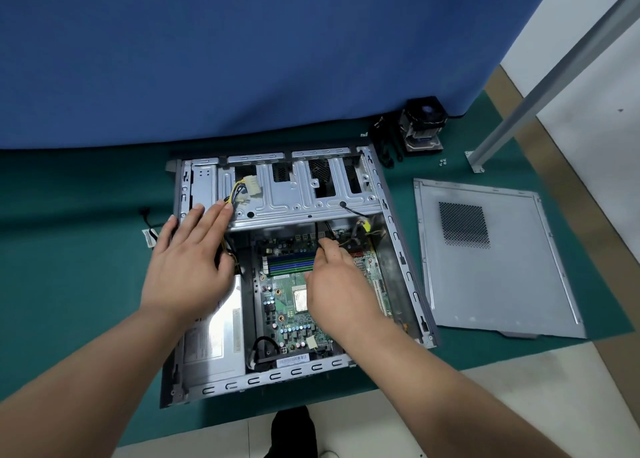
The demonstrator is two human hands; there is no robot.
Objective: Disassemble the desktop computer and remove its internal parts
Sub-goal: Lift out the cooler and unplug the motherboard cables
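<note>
A: Head view: the computer case [391, 222] lies open on its side on the green mat [86, 249], a grey metal shell. Its side panel [502, 284] lies flat just to the right, apart from it.

B: And inside?

A: The silver drive cage [294, 194] spans the far end, the power supply [214, 333] sits at the near left, and the green motherboard [294, 305] fills the middle, with blue and green memory sticks [291, 265] and a bare processor [300, 298].

B: The hands?

A: The left hand [187, 270] lies flat, fingers straight, over the cage's left edge and the yellow-and-black cables [239, 189]. The right hand [341, 284] hovers over the board, fingertips curled, pinching a black cable [353, 209] at the board's far edge.

B: Anything else?

A: A cooler fan [422, 128] stands beyond the case, by the blue cloth [242, 59].
</note>
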